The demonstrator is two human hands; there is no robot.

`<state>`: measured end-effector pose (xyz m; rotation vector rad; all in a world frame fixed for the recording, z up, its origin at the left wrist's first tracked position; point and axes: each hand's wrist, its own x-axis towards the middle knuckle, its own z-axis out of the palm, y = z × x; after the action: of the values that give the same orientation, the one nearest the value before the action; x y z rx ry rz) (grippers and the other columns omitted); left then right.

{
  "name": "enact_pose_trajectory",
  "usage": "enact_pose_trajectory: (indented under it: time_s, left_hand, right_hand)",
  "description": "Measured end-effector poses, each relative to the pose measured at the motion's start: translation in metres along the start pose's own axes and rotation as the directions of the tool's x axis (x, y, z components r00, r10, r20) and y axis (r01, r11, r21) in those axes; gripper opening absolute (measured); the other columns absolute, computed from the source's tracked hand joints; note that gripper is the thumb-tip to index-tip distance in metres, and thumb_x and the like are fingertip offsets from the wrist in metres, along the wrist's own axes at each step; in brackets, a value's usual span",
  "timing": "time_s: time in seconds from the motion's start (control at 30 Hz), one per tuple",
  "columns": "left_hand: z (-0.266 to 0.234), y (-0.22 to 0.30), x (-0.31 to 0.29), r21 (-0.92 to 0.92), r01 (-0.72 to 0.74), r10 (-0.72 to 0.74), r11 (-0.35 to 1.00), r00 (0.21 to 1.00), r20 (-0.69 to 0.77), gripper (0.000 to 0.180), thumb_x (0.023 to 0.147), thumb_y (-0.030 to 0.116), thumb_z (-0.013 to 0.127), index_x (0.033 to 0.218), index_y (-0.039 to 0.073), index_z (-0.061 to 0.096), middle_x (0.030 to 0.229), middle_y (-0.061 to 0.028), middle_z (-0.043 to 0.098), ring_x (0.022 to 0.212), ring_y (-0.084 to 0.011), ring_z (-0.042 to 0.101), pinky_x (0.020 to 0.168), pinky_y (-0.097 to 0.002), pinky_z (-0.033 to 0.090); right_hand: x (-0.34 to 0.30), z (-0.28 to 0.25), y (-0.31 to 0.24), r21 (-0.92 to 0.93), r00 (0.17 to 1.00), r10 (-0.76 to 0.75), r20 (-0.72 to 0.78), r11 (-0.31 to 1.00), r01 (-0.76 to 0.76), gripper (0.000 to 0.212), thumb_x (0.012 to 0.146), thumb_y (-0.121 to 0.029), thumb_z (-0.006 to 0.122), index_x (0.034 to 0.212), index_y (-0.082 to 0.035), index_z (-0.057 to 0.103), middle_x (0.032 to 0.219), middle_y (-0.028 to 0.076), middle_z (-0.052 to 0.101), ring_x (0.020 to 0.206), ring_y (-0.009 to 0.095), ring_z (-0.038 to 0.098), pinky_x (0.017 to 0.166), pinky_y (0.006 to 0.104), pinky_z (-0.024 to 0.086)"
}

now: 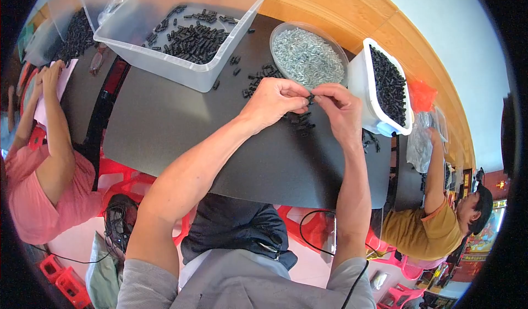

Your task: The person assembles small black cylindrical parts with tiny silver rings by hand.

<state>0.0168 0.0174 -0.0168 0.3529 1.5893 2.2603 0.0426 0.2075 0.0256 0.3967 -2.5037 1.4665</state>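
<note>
My two hands meet over the dark table (pixel 264 169), just in front of a round clear bowl (pixel 273 56) heaped with small shiny see-through pieces. Between the fingertips of my left hand (pixel 269 101) and my right hand (pixel 343 112) is a small black part (pixel 311 98). Both hands are pinched closed on it; fingers partly hide it, and its exact kind does not show. Loose black parts (pixel 301 122) lie on the table right below my fingers. Another scatter of black parts (pixel 257 81) sits beyond my left hand.
A large translucent bin (pixel 159 67) with short black cylinders stands at the far left. Right of the bowl, a white tub (pixel 360 86) is full of similar parts. A person in pink (pixel 49 182) works at left, another in a mustard shirt (pixel 423 229) at right. Red stools (pixel 118 185) stand below.
</note>
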Motion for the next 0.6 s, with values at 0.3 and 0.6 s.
enact_pose_trajectory:
  time_s: [0.3, 0.6]
  left_hand:
    - [-0.0004, 0.0031, -0.0027, -0.061, 0.091, -0.090, 0.994, 0.996, 0.019, 0.024, 0.089, 0.004, 0.073, 0.110, -0.008, 0.069, 0.097, -0.0159, 0.074, 0.085, -0.0202, 0.073, 0.078, -0.0296, 0.061]
    - [-0.0002, 0.0020, -0.0037, -0.101, 0.119, -0.116, 0.988, 0.993, 0.031, 0.024, 0.089, 0.004, 0.074, 0.109, -0.008, 0.069, 0.097, -0.0169, 0.074, 0.086, -0.0209, 0.074, 0.079, -0.0303, 0.061]
  right_hand:
    - [-0.0011, -0.0028, 0.0003, 0.015, 0.999, 0.031, 0.020, 0.999, -0.031, 0.017, 0.085, 0.008, 0.069, 0.099, 0.000, 0.076, 0.099, 0.009, 0.072, 0.091, 0.016, 0.068, 0.079, 0.0278, 0.054]
    - [-0.0009, -0.0050, -0.0018, 0.005, 0.996, 0.003, 0.087, 1.000, -0.004, 0.015, 0.089, 0.009, 0.066, 0.100, 0.002, 0.074, 0.098, 0.008, 0.072, 0.084, 0.012, 0.066, 0.075, 0.0252, 0.054]
